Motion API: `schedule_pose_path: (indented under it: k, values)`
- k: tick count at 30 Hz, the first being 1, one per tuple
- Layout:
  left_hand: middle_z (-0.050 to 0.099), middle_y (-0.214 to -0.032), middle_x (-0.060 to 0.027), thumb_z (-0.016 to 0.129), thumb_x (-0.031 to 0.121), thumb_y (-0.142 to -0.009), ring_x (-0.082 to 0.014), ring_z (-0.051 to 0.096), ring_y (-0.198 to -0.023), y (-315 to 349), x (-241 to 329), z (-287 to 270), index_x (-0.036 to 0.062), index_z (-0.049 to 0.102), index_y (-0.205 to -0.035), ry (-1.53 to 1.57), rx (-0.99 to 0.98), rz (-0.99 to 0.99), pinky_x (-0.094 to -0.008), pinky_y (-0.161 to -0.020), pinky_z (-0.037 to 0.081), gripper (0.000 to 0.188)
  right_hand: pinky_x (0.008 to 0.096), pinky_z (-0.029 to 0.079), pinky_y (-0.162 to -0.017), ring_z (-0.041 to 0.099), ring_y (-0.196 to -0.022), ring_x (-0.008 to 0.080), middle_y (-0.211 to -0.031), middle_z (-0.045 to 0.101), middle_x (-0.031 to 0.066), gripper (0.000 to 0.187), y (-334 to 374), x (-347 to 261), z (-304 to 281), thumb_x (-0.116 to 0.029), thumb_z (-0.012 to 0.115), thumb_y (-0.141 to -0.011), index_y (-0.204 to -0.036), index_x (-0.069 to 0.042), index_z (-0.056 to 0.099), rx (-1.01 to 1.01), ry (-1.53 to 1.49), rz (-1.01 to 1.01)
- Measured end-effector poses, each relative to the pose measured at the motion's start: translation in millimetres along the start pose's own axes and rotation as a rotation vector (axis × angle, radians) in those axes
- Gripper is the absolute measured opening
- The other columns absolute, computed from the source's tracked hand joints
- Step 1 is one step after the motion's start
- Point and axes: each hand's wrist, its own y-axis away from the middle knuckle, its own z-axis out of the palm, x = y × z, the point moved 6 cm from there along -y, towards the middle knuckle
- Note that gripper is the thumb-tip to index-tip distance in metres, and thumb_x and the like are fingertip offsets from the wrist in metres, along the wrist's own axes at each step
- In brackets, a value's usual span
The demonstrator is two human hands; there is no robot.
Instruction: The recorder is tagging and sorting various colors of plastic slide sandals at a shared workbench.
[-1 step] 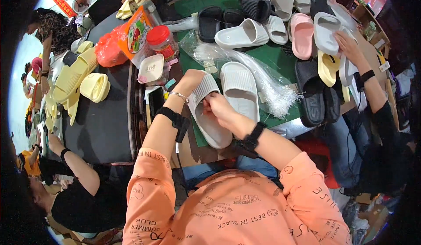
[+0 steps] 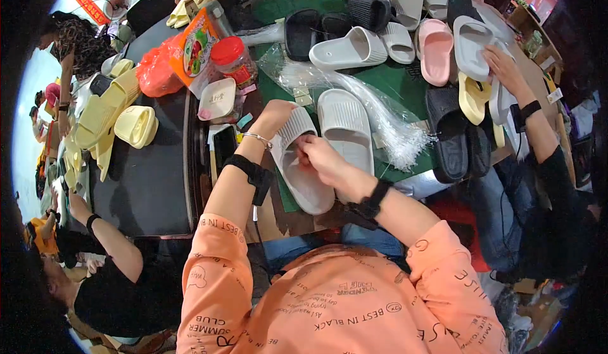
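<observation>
Head view, looking down on a crowded worktable [image 2: 158,189]. At the centre, a white slide sandal [image 2: 304,170] is held sole-side toward the camera, its toe end pointing to 11 o'clock. The left hand [image 2: 278,114] is closed around the sandal's upper end, fingers wrapped over its edge. The right hand [image 2: 320,157] is pressed onto the middle of the sandal, fingers curled and pinched against its surface; whether anything small is held between them cannot be told. Black bands are worn on both wrists, and a thin bracelet [image 2: 256,138] is seen on the left one.

Just beside the held sandal, at 3 o'clock of it, a second white sandal [image 2: 347,126] is laid ribbed side up on the green mat [image 2: 405,81]. A clear bag of thin white plastic strands [image 2: 380,110] is spread from 12 to 3 o'clock of that sandal, partly touching it. At 10 o'clock, a red-lidded jar [image 2: 233,59] and an orange snack packet [image 2: 196,46] are stood near a red plastic bag [image 2: 155,72]. Pale yellow sandals [image 2: 111,110] are piled at 9 o'clock. White, pink and black sandals [image 2: 418,31] are scattered at 1 o'clock, where another person's hand [image 2: 503,69] is laid on a white one.
</observation>
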Motion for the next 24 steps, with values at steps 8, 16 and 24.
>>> schedule_pose_path:
  k: [8,16,24]
  values:
    - [0.063,-0.081,-0.0159,0.041,0.003,-0.077,-0.0212,0.06,-0.085,14.5,13.3,-25.7,-0.0007,0.062,-0.088,-0.022,0.365,-0.039,-0.0328,-0.073,0.046,0.024,0.0335,0.041,-0.061,0.051,-0.066,0.0275,-0.069,0.053,0.0112,0.015,147.1,-75.2,-90.6,-0.012,0.05,-0.08,-0.083,-0.004,0.062,-0.046,1.1,-0.296]
    - [0.063,-0.075,-0.0133,0.049,0.0,-0.08,-0.0159,0.063,-0.07,12.1,53.4,-18.6,-0.003,0.053,-0.097,0.444,0.541,0.241,-0.0246,-0.064,0.049,0.018,0.0337,0.04,-0.064,0.048,-0.073,0.0241,-0.067,0.047,0.0067,0.011,164.9,-84.6,-35.8,-0.006,0.052,-0.065,-0.074,-0.005,0.059,0.078,1.59,-0.869]
    - [0.06,-0.09,-0.0163,0.037,0.003,-0.084,-0.0269,0.06,-0.083,11.1,98.4,23.2,-0.0003,0.055,-0.101,-0.059,0.431,0.353,-0.0327,-0.073,0.046,0.025,0.0371,0.045,-0.067,0.053,-0.076,0.0318,-0.077,0.057,0.0159,0.022,86.2,-56.4,-56.4,-0.001,0.049,-0.066,-0.087,0.003,0.055,0.2,1.421,-0.874]
